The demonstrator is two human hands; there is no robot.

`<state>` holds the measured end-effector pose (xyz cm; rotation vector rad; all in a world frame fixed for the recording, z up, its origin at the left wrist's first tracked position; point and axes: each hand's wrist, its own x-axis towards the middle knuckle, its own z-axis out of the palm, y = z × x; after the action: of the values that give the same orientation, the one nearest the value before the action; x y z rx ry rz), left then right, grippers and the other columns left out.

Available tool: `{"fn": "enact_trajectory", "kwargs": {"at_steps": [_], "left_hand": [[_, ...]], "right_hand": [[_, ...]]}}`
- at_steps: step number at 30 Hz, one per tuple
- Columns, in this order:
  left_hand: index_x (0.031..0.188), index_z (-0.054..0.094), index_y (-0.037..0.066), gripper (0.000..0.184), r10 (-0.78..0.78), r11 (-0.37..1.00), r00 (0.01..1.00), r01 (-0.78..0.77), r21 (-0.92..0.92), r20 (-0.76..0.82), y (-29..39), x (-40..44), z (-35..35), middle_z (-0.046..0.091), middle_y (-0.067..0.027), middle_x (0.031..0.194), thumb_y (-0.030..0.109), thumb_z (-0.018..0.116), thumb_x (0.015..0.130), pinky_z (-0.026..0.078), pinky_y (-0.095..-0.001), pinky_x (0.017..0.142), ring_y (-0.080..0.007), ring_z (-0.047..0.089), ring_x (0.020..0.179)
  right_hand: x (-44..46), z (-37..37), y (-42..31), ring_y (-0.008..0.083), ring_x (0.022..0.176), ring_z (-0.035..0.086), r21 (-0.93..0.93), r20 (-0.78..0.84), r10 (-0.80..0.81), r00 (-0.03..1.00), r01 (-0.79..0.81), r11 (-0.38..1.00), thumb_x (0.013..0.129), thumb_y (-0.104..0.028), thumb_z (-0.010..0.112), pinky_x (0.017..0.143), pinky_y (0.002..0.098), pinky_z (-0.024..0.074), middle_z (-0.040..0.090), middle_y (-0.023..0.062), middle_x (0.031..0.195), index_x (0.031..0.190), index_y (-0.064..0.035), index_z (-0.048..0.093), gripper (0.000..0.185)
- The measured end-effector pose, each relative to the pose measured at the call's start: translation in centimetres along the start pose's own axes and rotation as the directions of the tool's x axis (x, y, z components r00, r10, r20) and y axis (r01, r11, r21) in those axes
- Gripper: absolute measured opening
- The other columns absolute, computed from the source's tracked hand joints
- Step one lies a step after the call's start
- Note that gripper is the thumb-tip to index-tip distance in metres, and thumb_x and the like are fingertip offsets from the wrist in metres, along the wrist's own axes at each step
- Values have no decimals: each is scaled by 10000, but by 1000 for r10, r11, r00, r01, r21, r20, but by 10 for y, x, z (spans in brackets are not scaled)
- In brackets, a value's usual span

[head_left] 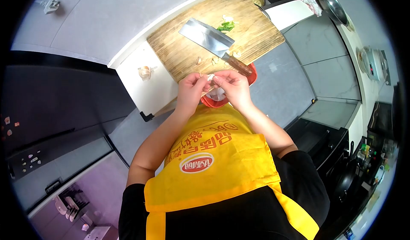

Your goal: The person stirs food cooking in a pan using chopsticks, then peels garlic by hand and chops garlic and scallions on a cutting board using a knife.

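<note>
Yellow printed apron [209, 163], black sleeves [304, 171]

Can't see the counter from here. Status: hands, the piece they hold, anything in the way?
Left hand and right hand pinching small white piece, likely garlic. Red container below. Cleaver on cutting board, handle close to right hand.

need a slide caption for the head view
Left hand and right hand pinch a small white piece above a red container, near a cleaver on a wooden board.
</note>
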<state>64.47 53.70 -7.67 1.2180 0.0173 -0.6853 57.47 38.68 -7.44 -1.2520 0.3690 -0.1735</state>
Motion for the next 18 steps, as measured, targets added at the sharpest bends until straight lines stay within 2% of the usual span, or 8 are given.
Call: {"fn": "enact_trajectory", "kwargs": {"at_steps": [3, 5, 6, 7, 10, 13, 16, 18], "left_hand": [[934, 637, 28, 99, 29, 998, 999, -28, 61, -19, 6, -3, 5, 673, -39, 842, 104, 610, 990, 487, -241, 660, -86, 589, 706], [945, 630, 29, 85, 52, 992, 998, -48, 117, -27, 3, 0, 7, 670, -35, 839, 95, 606, 993, 482, -231, 644, -79, 583, 694], [962, 619, 28, 69, 144, 967, 990, -138, 215, -13, -4, 3, 6, 664, -28, 832, 84, 600, 996, 475, -222, 629, -72, 575, 682], [979, 608, 27, 53, 232, 924, 973, -224, 309, 9, -10, 5, 5, 657, -21, 824, 74, 595, 999, 468, -212, 614, -65, 567, 670], [991, 608, -4, 111, 254, 881, 963, -268, 389, 89, -12, 4, 4, 701, -51, 864, 106, 620, 991, 507, -233, 639, -65, 624, 727], [1026, 601, -4, 116, 178, 938, 973, -212, 273, 144, -14, 4, 6, 695, -48, 850, 106, 618, 993, 508, -231, 629, -70, 625, 718], [1017, 583, 23, 44, 53, 981, 988, -79, 180, 144, -15, -1, 14, 629, 0, 809, 67, 577, 1009, 459, -212, 601, -51, 544, 655], [1021, 602, 20, 51, 55, 979, 990, -78, 187, 126, -24, -2, 13, 641, -11, 818, 63, 580, 1004, 473, -224, 617, -64, 569, 679]], "right_hand": [[-1, 4, -9, 76, 778, 641, 116, 7, 129, 992, -129, 985, 943, -55, 692, 698, 213, 511, 716, 34, 898, 1069, 20, 678, 148], [-3, 9, -13, 79, 770, 640, 153, 4, 136, 991, -135, 979, 940, -47, 692, 695, 213, 513, 716, 38, 904, 1100, 24, 669, 177], [-5, 10, -13, 81, 761, 639, 191, 4, 148, 989, -146, 971, 936, -38, 693, 692, 214, 514, 717, 41, 911, 1132, 27, 659, 209], [-7, 9, -13, 81, 761, 639, 191, -2, 145, 989, -142, 971, 936, -38, 693, 692, 214, 514, 717, 41, 911, 1132, 27, 659, 209], [-9, -4, -3, 120, 820, 689, 92, 146, 110, 983, -124, 988, 946, -46, 679, 767, 229, 554, 728, 83, 982, 1241, 33, 614, 312], [-11, -11, -10, 132, 911, 696, 190, 145, 190, 971, -215, 958, 959, -41, 657, 802, 234, 563, 715, 98, 1062, 1256, 20, 616, 306], [-14, -20, -15, 137, 977, 685, 192, 111, 264, 958, -281, 940, 966, -22, 635, 826, 246, 568, 692, 108, 1144, 1276, 8, 610, 313], [-13, -36, -11, 137, 1003, 677, 147, 86, 270, 959, -281, 948, 972, -22, 625, 842, 250, 569, 680, 111, 1178, 1284, 5, 608, 314]]}}
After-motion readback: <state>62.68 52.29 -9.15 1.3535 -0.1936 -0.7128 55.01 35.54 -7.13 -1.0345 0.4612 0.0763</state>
